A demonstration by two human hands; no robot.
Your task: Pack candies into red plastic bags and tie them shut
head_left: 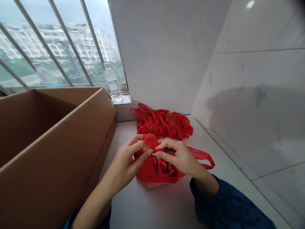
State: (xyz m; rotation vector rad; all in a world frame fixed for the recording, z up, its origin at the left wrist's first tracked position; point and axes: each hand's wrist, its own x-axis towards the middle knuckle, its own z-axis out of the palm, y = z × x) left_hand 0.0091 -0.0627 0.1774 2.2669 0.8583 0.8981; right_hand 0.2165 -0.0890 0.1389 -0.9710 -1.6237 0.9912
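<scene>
My left hand (134, 156) and my right hand (175, 156) meet in front of me, thumbs and forefingers pinched together. Between their fingertips is a small trinket (154, 153) with a pale, face-like front; most of it is hidden by my fingers. Below it, a red plastic bag (147, 173) lies spread on the white surface, one loop handle (208, 160) stretching out to the right. Several small dark red and pink trinkets (169, 168) rest on the bag beneath my right hand. A red piece (150, 140) rises behind my left fingers.
A heap of crumpled red plastic bags (164, 122) lies against the back wall. To the left stands a large open cardboard box (95, 127). A water bottle (113, 82) is on the windowsill beside the barred window. White tiled wall (250, 111) borders the right side.
</scene>
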